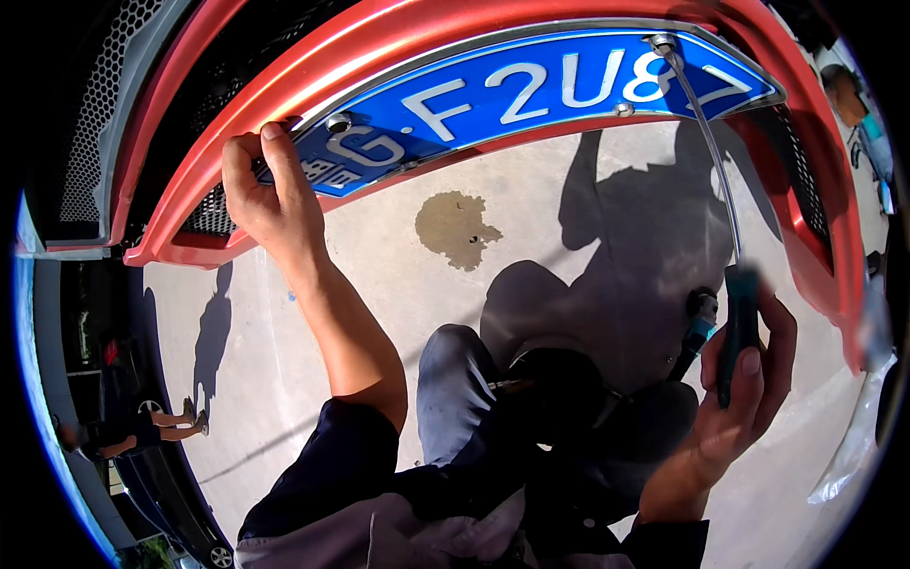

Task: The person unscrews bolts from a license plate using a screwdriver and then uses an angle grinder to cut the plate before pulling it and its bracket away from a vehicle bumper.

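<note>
A blue licence plate (455, 107) in a metal frame lies against a red car bumper (284, 92), with round metal fasteners (339, 122) at its edges. My left hand (274, 188) grips the plate's left end, thumb on top. In my right hand (746, 377) is a long-shafted screwdriver (743, 306) with a dark handle. Its shaft reaches up to the fastener (662, 44) near the plate's upper right; the contact at the tip is too small to tell.
A cordless power tool (697, 331) rests on the concrete floor near my right knee. A wet patch (458, 227) marks the floor below the plate. Plastic wrapping (853, 434) lies at right. A person (135, 434) stands by a dark car (163, 491) at far left.
</note>
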A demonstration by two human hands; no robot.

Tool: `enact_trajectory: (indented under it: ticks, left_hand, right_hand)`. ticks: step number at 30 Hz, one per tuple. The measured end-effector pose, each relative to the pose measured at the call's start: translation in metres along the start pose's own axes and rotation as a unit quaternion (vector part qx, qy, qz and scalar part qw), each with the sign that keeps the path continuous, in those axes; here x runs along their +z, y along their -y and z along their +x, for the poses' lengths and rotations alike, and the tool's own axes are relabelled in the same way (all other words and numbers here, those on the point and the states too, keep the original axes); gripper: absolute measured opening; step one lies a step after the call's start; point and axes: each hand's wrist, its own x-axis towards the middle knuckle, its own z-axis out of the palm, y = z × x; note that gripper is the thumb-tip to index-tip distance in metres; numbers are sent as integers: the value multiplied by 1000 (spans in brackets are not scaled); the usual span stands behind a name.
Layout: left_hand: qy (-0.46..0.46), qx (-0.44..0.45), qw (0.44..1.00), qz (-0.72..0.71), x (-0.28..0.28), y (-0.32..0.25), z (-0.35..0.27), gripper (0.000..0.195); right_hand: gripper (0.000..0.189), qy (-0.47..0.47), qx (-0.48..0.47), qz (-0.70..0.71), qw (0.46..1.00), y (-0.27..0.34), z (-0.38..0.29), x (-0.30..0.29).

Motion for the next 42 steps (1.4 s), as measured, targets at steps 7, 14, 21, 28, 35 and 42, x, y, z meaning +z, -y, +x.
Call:
enact_trajectory:
  ticks: [7, 14, 21, 28, 35, 42]
  left_hand:
    - [22, -15, 999, 39, -2, 2, 2, 26]
    - [49, 6, 998, 32, -1, -1, 6, 26]
    - [18, 46, 997, 58, -3, 7, 1, 32]
    - [5, 99, 994, 55, 2, 16, 5, 33]
    - [1, 113, 991, 75, 1, 16, 3, 31]
    - [2, 100, 992, 77, 2, 17, 2, 31]
  right_hand:
    - [47, 63, -184, -242, 951, -7, 8, -4]
    - [41, 32, 10, 114, 993, -77, -15, 2]
    - [46, 25, 104, 198, 974, -106, -26, 32]
    - [50, 6, 103, 212, 972, -122, -13, 41]
    - [47, -3, 98, 177, 979, -127, -11, 41]
    - [46, -10, 66, 152, 986, -133, -8, 40]
